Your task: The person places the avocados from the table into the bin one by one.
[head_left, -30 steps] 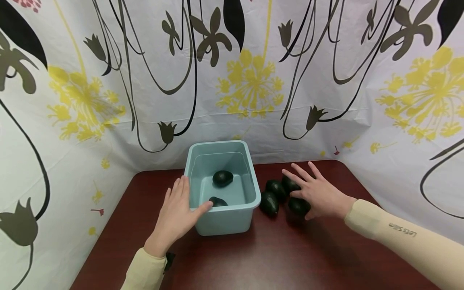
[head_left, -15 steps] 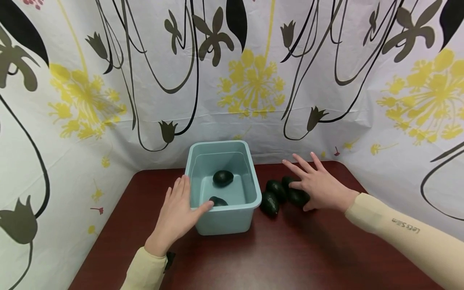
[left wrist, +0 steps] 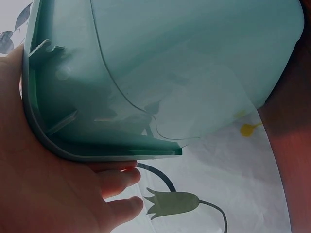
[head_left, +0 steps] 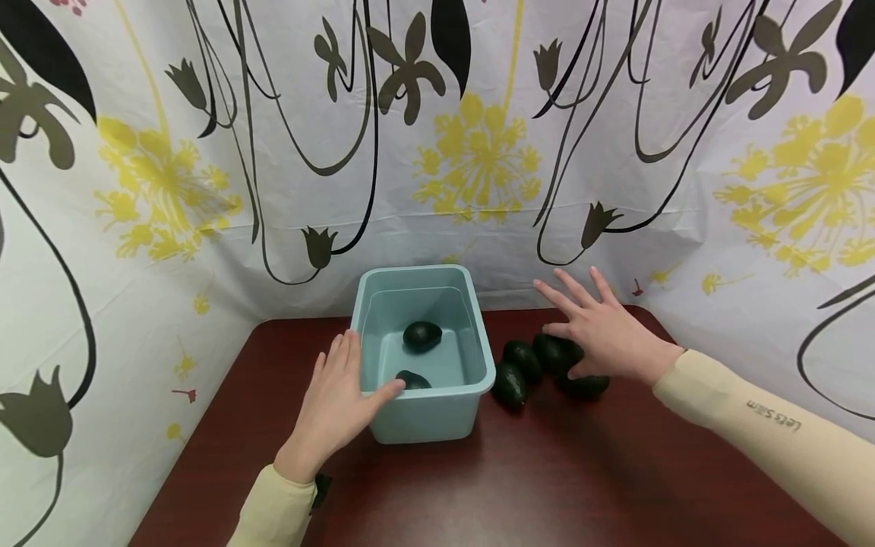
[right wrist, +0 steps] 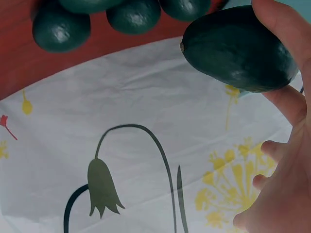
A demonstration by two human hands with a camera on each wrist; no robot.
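In the head view, my left hand [head_left: 335, 403] lies with straight fingers along the left rim of a light blue plastic bin [head_left: 424, 414], its thumb at the front rim. The left wrist view shows that hand [left wrist: 63, 189] touching the outside of the bin's corner [left wrist: 160, 87]. Inside the bin are two dark green avocados, one farther back [head_left: 421, 336] and one near the front wall [head_left: 413, 380], partly hidden. My right hand [head_left: 611, 334] pinches an avocado [right wrist: 238, 51] between thumb and index finger, the other fingers spread. It hovers over several more avocados [head_left: 510, 385].
The loose avocados [right wrist: 61, 31] sit close together on the dark red table [head_left: 533, 486], right of the bin. One [head_left: 582, 386] is partly covered by my right hand. A white cloth with flower prints [head_left: 396, 190] hangs behind and beside the table.
My right hand has risen and moved back, lifting the avocado off the group; another avocado has come into sight beneath it. My left hand and the bin stay in place.
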